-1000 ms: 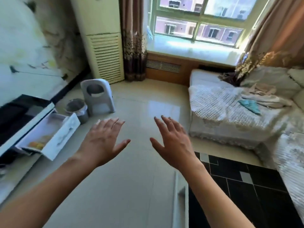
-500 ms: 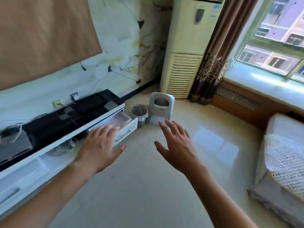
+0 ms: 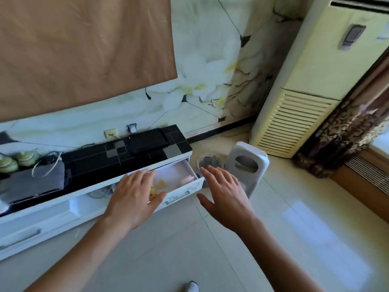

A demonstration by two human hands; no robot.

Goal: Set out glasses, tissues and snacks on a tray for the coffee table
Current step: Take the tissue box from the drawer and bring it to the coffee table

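Note:
A white drawer (image 3: 185, 191) of the low TV cabinet (image 3: 63, 207) stands pulled out. Inside it lie small yellow-orange snacks (image 3: 160, 183) and a pink item (image 3: 187, 179). My left hand (image 3: 134, 197) hovers flat over the drawer's left part, fingers straight, holding nothing, and hides part of the snacks. My right hand (image 3: 225, 194) is spread out in the air just right of the drawer front, also holding nothing. No tray, glasses or tissues are in view.
A small bin (image 3: 208, 162) and a white appliance (image 3: 247, 167) stand on the floor right of the drawer. A tall air conditioner (image 3: 311, 81) fills the corner beside a dark curtain (image 3: 341, 131). Green lidded jars (image 3: 12, 161) and a grey cloth (image 3: 35, 180) sit on the cabinet top.
The view has swung left from the sofa and window to the TV cabinet. Both hands have come closer to the pulled-out drawer, the left one now over it.

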